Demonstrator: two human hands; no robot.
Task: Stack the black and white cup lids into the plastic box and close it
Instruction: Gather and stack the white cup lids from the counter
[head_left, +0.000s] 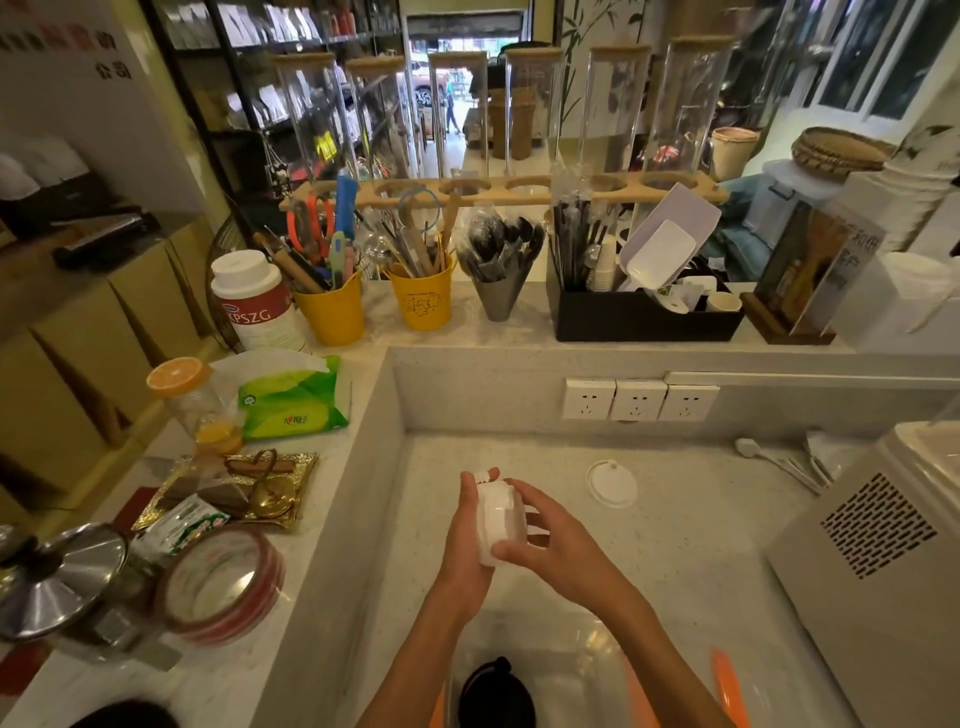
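- Stack of white cup lids (500, 522) gripped edge-on between both hands, raised above the lower counter (675, 561), roughly at centre view.
- Left hand (467, 525) cupped behind the stack, fingers curled round its far side, fingertips showing over the top edge.
- Right hand (550, 535) closed on the near side, thumb and fingers pinching the stack's lower and front edges; neither hand spread wide.
- Single white lid (611, 482) lying flat on the counter, well apart from the hands, to the right and beyond them; not yet gathered.
- Black lids (496, 693) already inside the clear plastic box (582, 670), directly below the forearms at the bottom edge of view.
- Orange parts (724, 680) at the box sides, probably latches or lid trim; box cover itself not identifiable from this view.
- Judged step: squaring the white stack before lowering it into the box.
- Risk, slippage: smooth lids held only by edge pressure; uneven squeeze likely to fan or spill the stack onto the counter.
- Risk, misalignment: white stack set down tilted on or beside the black lids, leaving the pile too high or skewed for the cover to seat.
- Risk, omission: stray lid on the counter overlooked before closing.
- Risk, collision: white appliance (878, 525) close on the right; wide elbow movement could strike it.
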